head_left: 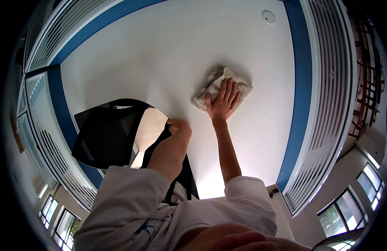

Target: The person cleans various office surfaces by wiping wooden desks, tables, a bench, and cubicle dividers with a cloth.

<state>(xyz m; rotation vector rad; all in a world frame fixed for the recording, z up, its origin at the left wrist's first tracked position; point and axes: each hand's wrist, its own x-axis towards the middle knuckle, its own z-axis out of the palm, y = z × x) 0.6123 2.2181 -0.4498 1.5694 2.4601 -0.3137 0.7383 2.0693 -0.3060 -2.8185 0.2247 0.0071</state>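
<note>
My right hand (224,100) lies flat on a folded beige cloth (242,85), fingers stretched and thumb apart, pressing it against the white tabletop (130,62). The cloth is bunched thicker along its far left side. Bent inward on the left, my left arm ends at my left hand (179,126), whose fingers are curled at the edge of a black chair (105,136). They appear closed around a black part of its frame, though the forearm and wrist partly hide the grip. The chair's dark back leans over the table's near left area.
Blue-edged partitions with striped glass panels stand along the left (61,138) and right (302,96) of the tabletop. A round white cap (268,16) is set in the far right corner. Stacked brown wooden furniture (365,83) stands beyond the right partition.
</note>
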